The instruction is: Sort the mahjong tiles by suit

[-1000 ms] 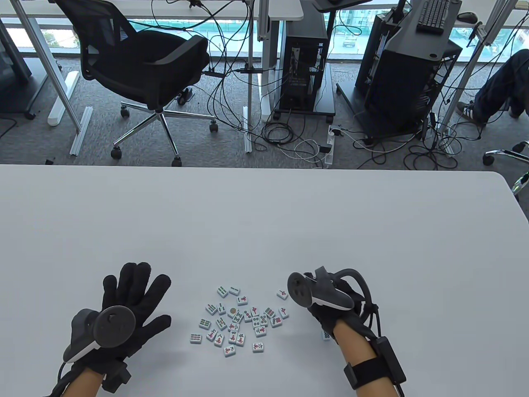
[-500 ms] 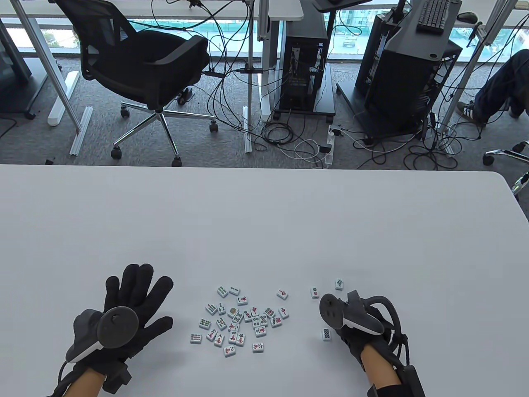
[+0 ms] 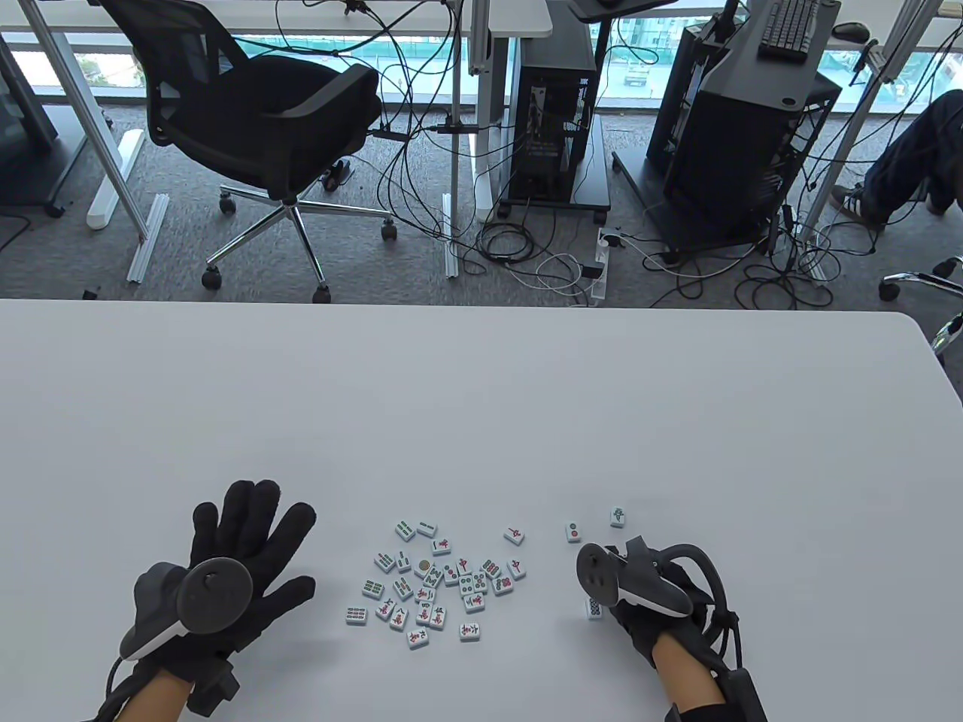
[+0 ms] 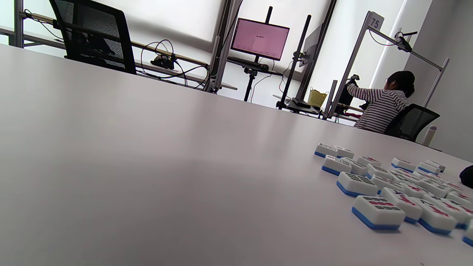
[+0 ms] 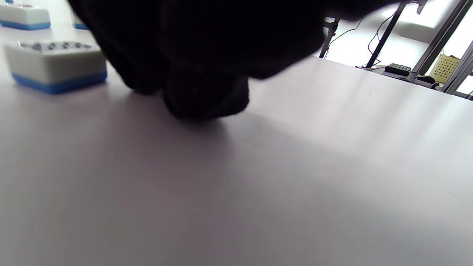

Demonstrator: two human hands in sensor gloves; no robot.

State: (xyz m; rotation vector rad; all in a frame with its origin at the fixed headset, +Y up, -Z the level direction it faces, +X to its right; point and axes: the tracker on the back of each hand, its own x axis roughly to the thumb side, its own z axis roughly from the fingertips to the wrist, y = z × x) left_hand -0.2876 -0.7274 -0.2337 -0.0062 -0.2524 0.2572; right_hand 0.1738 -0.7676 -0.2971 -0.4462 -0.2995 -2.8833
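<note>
Fingers of left hand (image 3: 226,571) splayed flat on smooth table (image 3: 481,406); right hand (image 3: 647,602) fingers hidden, beside blue-backed tile (image 3: 594,608).

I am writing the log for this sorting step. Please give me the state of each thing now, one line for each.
Left hand: flat on the table, fingers spread, holding nothing.
Right hand: low on the table beside the dots tile; grip hidden.
Tile pile: face up, loosely scattered, unsorted.
Two-dot tile: face up, apart from the pile.
Green tile: face up, apart.

About twenty-nine tiles (image 3: 474,602), two hands (image 3: 248,541)
</note>
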